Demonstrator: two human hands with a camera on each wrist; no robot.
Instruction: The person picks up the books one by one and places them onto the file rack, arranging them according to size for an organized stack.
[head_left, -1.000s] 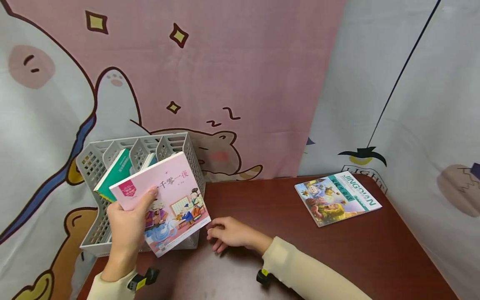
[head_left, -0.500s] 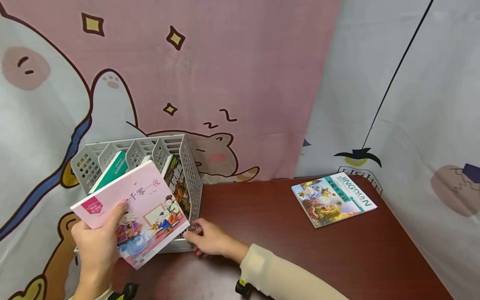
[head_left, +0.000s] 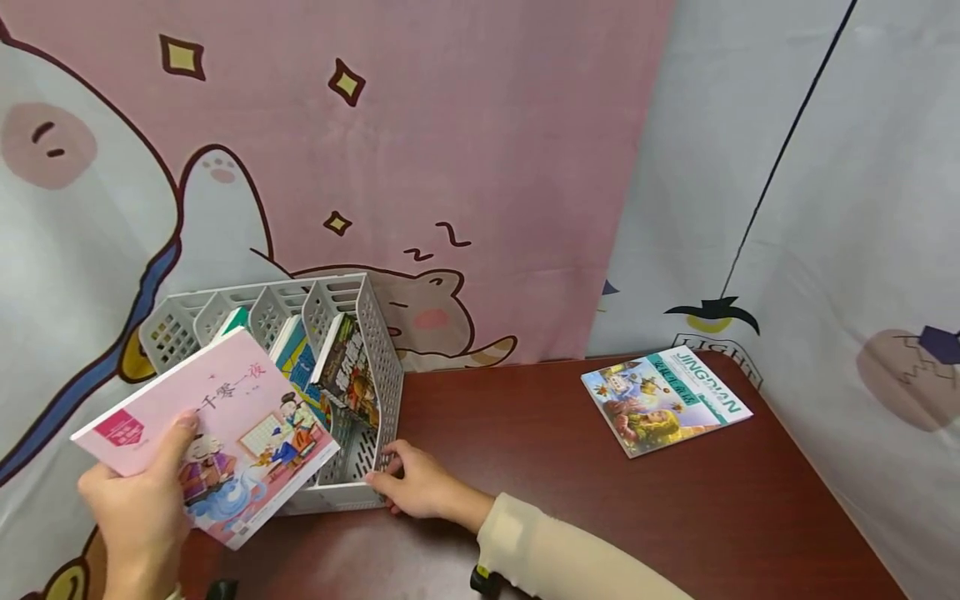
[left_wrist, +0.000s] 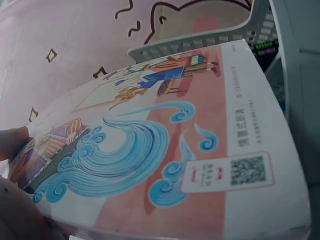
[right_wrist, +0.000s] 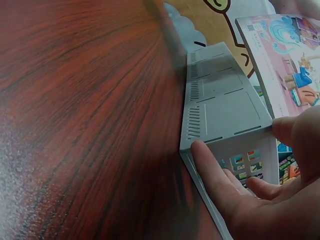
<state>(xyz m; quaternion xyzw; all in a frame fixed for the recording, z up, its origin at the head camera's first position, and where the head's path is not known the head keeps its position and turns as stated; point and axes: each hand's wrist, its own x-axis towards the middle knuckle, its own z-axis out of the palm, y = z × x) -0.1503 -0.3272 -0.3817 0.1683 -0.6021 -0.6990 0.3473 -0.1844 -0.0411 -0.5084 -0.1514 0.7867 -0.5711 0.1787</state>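
My left hand (head_left: pixel 142 500) grips a pink picture book (head_left: pixel 247 467) by its left edge, thumb on the front cover. The book is tilted in front of a light-grey plastic file rack (head_left: pixel 337 497) and hides part of it. In the left wrist view, the cover (left_wrist: pixel 200 145) fills most of the picture. My right hand (head_left: pixel 423 483) holds the rack's front right corner; in the right wrist view, the thumb and fingers (right_wrist: pixel 215 175) touch the grey wall around that corner.
Inside the rack's slots lean a green book (head_left: pixel 234 321), a blue-and-yellow book (head_left: pixel 300 362) and a dark comic-style book (head_left: pixel 352 375). Another book (head_left: pixel 666 400) lies flat on the brown table (head_left: pixel 525 433) at the right. A patterned cloth (head_left: pixel 487 167) hangs behind.
My left hand has carried the pink book left and down, uncovering more of the rack's right slots. My right hand has moved left onto the rack's front corner.
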